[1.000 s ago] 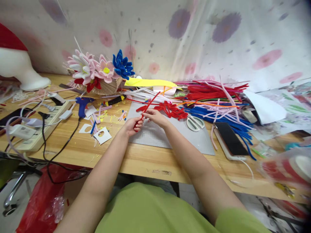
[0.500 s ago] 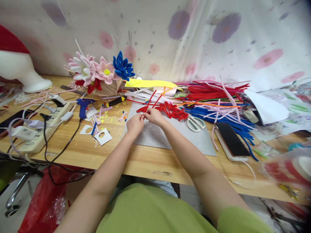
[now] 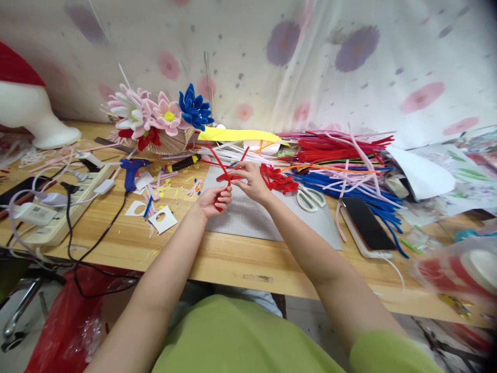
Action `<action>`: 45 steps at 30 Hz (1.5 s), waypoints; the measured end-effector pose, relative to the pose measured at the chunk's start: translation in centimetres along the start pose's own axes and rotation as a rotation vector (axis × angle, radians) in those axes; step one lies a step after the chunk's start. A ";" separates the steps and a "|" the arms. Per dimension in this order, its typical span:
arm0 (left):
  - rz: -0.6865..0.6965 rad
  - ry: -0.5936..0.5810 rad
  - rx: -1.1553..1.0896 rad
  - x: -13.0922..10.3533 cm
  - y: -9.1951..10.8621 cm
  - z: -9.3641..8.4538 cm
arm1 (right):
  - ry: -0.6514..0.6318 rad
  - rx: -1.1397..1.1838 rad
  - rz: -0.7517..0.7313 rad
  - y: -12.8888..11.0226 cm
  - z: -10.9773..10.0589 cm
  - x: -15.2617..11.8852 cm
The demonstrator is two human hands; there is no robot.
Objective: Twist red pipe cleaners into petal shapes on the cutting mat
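My left hand [image 3: 216,201] is closed around red pipe cleaners [image 3: 218,159] that cross each other, their ends pointing up and outward. A short red end pokes out below its fingers. My right hand [image 3: 251,181] meets it from the right, thumb and fingers on the same red pipe cleaners near the crossing. Both hands are above a grey cutting mat [image 3: 252,223]. Just right of my right hand lies a pile of bent red pipe-cleaner pieces [image 3: 279,179], beside white-handled scissors [image 3: 310,199].
Bundles of red [image 3: 337,150] and blue pipe cleaners [image 3: 349,187] lie behind on the right, near a phone [image 3: 368,223]. Leftward are a blue glue gun [image 3: 132,173], white cards with holes [image 3: 163,219] and a power strip [image 3: 73,207]. Pipe-cleaner flowers [image 3: 169,115] stand at the back.
The hands have turned and come slightly apart; my left hand has rolled so its curled fingers show. The red pipe cleaners now stand up crossed. The view has shifted slightly.
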State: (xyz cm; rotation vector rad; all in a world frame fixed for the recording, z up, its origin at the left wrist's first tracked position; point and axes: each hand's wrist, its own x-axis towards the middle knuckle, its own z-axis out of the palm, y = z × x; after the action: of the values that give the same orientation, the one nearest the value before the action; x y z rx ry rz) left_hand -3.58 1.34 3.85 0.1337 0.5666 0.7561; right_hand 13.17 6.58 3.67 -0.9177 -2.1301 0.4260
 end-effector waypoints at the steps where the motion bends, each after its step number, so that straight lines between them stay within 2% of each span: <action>1: -0.004 -0.012 -0.009 0.0 0.0 0.0 | -0.049 -0.031 -0.028 0.0 -0.2 0.3; 6: -0.001 -0.032 0.046 0.0 0.4 0.4 | -0.227 -0.028 -0.046 0.2 -1.1 1.8; 9: 0.108 0.065 0.249 0.4 0.4 1.1 | -0.307 -0.031 0.036 -0.3 -1.4 2.3; 11: 0.291 0.237 0.537 0.8 0.1 1.6 | -0.332 -0.076 0.114 -0.8 -1.4 2.6; 14: 0.712 0.568 1.156 1.2 -0.6 1.9 | -0.314 -0.105 0.273 -1.5 -0.9 2.9; 16: 0.927 0.723 1.536 1.4 -1.1 1.7 | -0.298 -0.063 0.393 -1.6 -0.3 3.0; 18: 1.004 0.787 1.787 1.5 -1.5 1.3 | -0.303 -0.006 0.514 -1.6 0.3 3.0; 20: 0.984 0.801 1.878 1.6 -1.6 0.8 | -0.333 0.033 0.594 -1.5 0.3 3.0; 22: 0.915 0.798 1.806 1.8 -1.5 0.5 | -0.395 0.071 0.583 -1.2 -0.6 2.9; 24: 0.778 0.754 1.547 1.8 -1.0 0.4 | -0.462 0.153 0.491 -0.8 -2.3 3.0; 25: 0.685 0.696 1.364 1.7 -0.7 0.4 | -0.449 0.230 0.445 -0.6 -3.4 3.2; 28: 0.392 0.391 0.770 0.8 0.3 0.6 | -0.302 0.339 0.356 -0.2 -6.6 3.6; 30: 0.220 0.176 0.508 0.1 0.7 0.7 | -0.343 0.385 0.292 -0.3 -7.9 3.8; 32: 0.132 0.028 0.323 -0.6 0.9 0.8 | -0.375 0.466 0.265 -0.4 -8.6 4.0; 34: 0.141 -0.037 0.189 -1.0 0.8 0.9 | -0.314 0.557 0.289 -0.4 -8.8 4.1; 37: 0.215 -0.034 0.090 -1.3 0.4 1.1 | -0.114 0.620 0.363 0.0 -8.5 4.2; 39: 0.230 -0.038 0.073 -1.3 0.3 1.2 | -0.059 0.609 0.356 0.0 -8.0 4.3; 40: 0.227 -0.050 0.068 -1.3 0.3 1.3 | -0.072 0.594 0.318 -0.1 -7.6 4.3; 42: 0.215 -0.074 0.063 -1.1 0.2 1.5 | -0.194 0.532 0.185 -0.8 -6.6 4.4; 45: 0.201 -0.064 0.076 -1.0 0.1 1.6 | -0.363 0.314 0.012 -2.4 -5.4 4.4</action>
State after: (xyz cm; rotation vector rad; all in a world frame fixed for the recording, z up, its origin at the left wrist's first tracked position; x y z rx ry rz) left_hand -3.41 0.86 5.66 0.2881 0.5258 0.9222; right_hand 14.15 8.22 10.79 -0.7118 -2.2884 0.9642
